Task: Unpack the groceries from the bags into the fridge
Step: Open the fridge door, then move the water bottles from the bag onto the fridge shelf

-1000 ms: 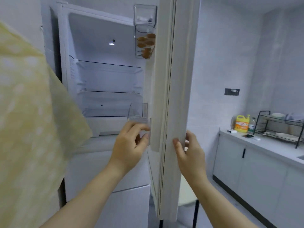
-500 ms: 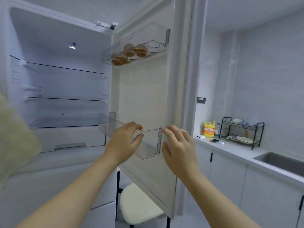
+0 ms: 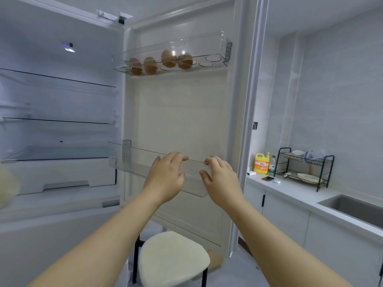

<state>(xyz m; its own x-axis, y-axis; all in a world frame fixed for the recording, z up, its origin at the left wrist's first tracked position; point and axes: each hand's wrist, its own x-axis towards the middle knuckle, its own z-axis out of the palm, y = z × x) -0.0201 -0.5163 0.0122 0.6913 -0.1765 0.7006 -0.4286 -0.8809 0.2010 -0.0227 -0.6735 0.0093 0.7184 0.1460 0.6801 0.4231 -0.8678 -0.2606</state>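
The white fridge (image 3: 62,100) stands open, its glass shelves bare. Its door (image 3: 182,112) is swung out to the right. A clear upper door tray (image 3: 215,48) holds several brown eggs (image 3: 169,59). Lower on the door is a clear, empty door bin (image 3: 134,160). My left hand (image 3: 165,179) hooks its fingers over the bin's front rim, thumb in front of the wall. My right hand (image 3: 221,181) grips the same rim just to the right. No grocery bag is in sight.
A cream-cushioned stool (image 3: 172,259) stands below the door. To the right runs a white counter (image 3: 294,193) with a yellow detergent bottle (image 3: 261,163), a phone (image 3: 267,178), a black dish rack (image 3: 304,168) and a sink (image 3: 356,206). Pale yellow fabric (image 3: 6,187) shows at the left edge.
The door swung fully open to the right. My right hand left the door's edge and came onto the bin's rim beside the left. The yellow fabric slid almost out of view.
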